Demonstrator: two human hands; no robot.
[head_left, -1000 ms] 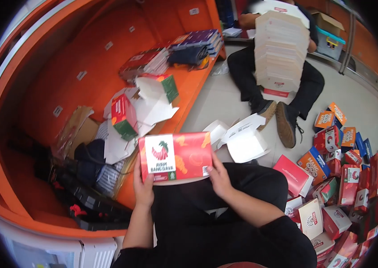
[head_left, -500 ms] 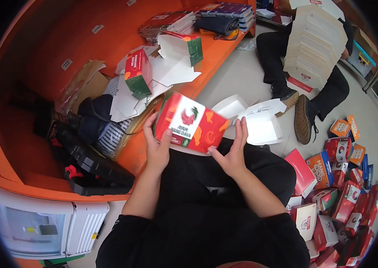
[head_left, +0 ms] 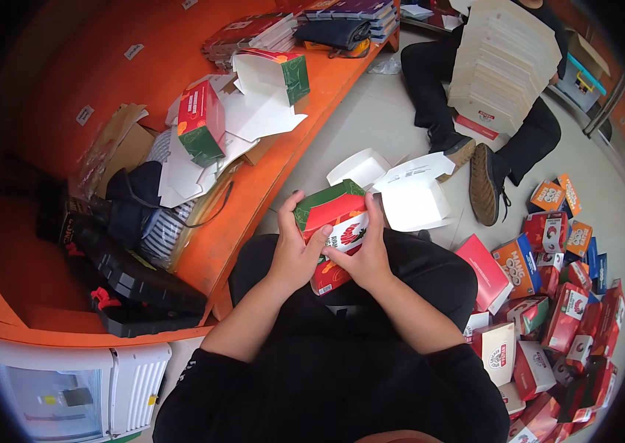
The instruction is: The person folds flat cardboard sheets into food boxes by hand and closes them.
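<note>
Printed card box [head_left: 336, 210], tilted above the lap [head_left: 423, 273], held two-handed.
Left hand [head_left: 370, 262] and right hand [head_left: 294, 258] curl around opposite sides, thumbs across the printed face. Probably light, fairly stiff, smooth; likely dents under a hard squeeze, so best gripped by side walls near folds. Beyond: open white carton [head_left: 414, 205] on floor; orange bench [head_left: 290, 151] to the right.

Red box [head_left: 340, 229] now lengthwise, green end [head_left: 315, 201] farthest.
</note>
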